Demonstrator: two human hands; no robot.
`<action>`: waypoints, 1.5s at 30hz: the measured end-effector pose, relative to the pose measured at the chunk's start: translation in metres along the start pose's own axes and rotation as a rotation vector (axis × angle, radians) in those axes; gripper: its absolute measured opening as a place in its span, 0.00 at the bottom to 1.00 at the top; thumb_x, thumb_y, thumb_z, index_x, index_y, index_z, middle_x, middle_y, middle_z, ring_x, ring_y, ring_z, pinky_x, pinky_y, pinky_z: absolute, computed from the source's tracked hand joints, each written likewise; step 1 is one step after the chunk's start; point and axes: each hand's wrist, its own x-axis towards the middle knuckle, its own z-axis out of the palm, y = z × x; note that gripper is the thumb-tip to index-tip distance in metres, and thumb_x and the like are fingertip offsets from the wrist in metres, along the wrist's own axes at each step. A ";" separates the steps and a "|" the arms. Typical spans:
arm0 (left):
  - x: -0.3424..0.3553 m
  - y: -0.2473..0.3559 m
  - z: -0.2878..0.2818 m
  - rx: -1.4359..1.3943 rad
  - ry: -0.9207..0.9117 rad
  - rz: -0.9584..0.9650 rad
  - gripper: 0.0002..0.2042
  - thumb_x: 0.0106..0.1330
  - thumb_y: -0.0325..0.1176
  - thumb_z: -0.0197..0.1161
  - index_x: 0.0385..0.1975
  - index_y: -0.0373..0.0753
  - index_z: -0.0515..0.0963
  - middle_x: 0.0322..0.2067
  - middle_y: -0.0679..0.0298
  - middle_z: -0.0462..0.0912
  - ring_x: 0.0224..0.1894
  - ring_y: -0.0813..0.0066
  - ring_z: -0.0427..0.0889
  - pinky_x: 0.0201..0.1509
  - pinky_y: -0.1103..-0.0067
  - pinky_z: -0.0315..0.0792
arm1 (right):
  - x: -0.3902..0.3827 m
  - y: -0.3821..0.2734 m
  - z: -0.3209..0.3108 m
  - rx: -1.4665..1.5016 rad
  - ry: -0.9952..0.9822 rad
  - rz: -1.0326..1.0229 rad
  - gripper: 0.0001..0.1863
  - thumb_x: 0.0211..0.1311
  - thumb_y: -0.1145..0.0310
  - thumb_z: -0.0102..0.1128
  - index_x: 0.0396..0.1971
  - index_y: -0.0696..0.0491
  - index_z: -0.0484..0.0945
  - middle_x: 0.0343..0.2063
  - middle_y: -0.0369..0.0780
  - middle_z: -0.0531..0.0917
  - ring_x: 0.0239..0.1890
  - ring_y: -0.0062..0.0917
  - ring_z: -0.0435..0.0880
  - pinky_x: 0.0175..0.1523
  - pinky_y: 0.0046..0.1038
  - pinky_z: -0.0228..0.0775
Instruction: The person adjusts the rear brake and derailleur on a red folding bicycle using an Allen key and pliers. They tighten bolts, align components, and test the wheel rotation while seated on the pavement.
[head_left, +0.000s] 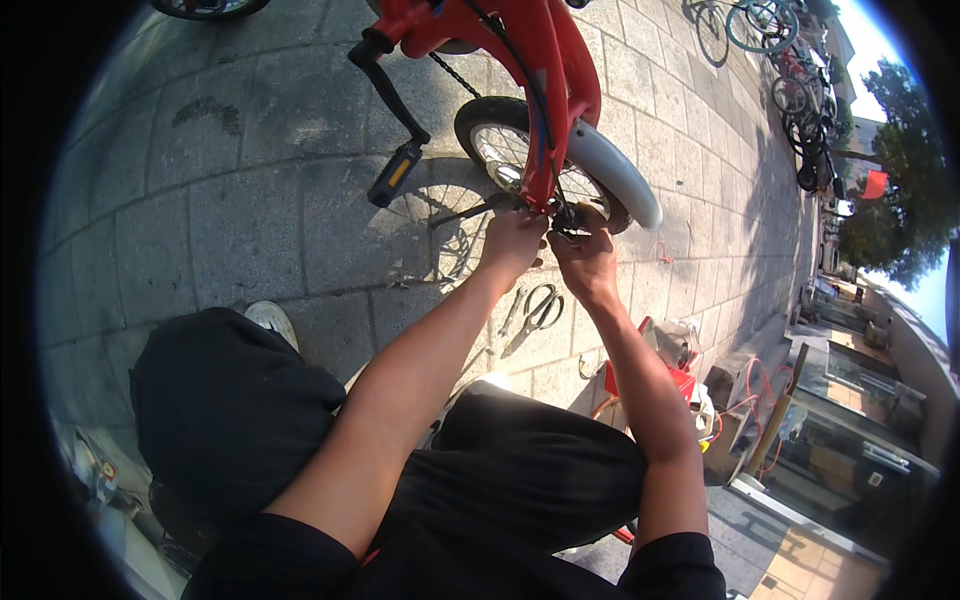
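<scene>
Red frame (pixel 584 82), one pedal (pixel 394 176), two hands (pixel 512 243) (pixel 588 264)

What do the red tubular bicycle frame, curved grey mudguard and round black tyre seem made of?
Red bicycle frame: likely glossy painted metal, from its sheen. Curved grey mudguard: satin plastic or painted metal; its soft sheen fits either. Round black tyre: probably matt rubber, being dark and dull.

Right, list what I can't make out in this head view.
All in the head view:
- Left hand: the hand itself hides most of its fingertips, so its exact grip is unclear.
- Right hand: its grip is lost among small dark parts.
- Red bicycle frame: cut off by the top edge.
- Slim tool beside the scissors: too small to identify.
- Parked bicycles: too small for detail.
</scene>
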 end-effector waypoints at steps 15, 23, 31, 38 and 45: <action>0.003 -0.004 0.001 0.027 0.002 -0.009 0.17 0.76 0.38 0.62 0.57 0.35 0.84 0.50 0.57 0.88 0.45 0.69 0.90 0.41 0.71 0.90 | 0.005 0.013 -0.015 -0.280 0.006 -0.274 0.29 0.62 0.70 0.76 0.61 0.62 0.76 0.45 0.48 0.90 0.45 0.30 0.92 0.52 0.32 0.85; 0.005 -0.003 -0.001 0.063 0.007 -0.011 0.17 0.76 0.39 0.62 0.55 0.34 0.85 0.47 0.57 0.89 0.42 0.70 0.91 0.39 0.72 0.90 | 0.002 0.017 -0.007 -0.233 0.046 -0.249 0.29 0.64 0.72 0.75 0.62 0.62 0.75 0.46 0.45 0.88 0.47 0.27 0.90 0.54 0.31 0.85; 0.008 -0.004 -0.006 0.136 0.007 0.038 0.18 0.74 0.38 0.64 0.55 0.32 0.85 0.46 0.56 0.90 0.43 0.69 0.92 0.38 0.71 0.90 | -0.003 0.005 0.000 -0.118 0.104 -0.235 0.22 0.63 0.71 0.74 0.55 0.60 0.80 0.41 0.48 0.89 0.43 0.35 0.90 0.51 0.35 0.82; 0.010 -0.012 -0.002 0.065 0.054 0.113 0.15 0.72 0.38 0.62 0.42 0.31 0.87 0.31 0.56 0.89 0.32 0.67 0.90 0.33 0.70 0.88 | 0.002 0.010 -0.002 -0.175 0.047 -0.236 0.29 0.63 0.72 0.74 0.61 0.64 0.74 0.45 0.48 0.86 0.46 0.32 0.89 0.52 0.34 0.85; 0.010 -0.009 -0.005 -0.007 0.039 0.063 0.16 0.72 0.38 0.63 0.49 0.32 0.86 0.38 0.58 0.90 0.38 0.73 0.91 0.35 0.73 0.90 | 0.004 -0.001 -0.001 -0.296 0.067 -0.252 0.32 0.63 0.66 0.75 0.63 0.63 0.74 0.46 0.53 0.86 0.48 0.44 0.88 0.53 0.40 0.82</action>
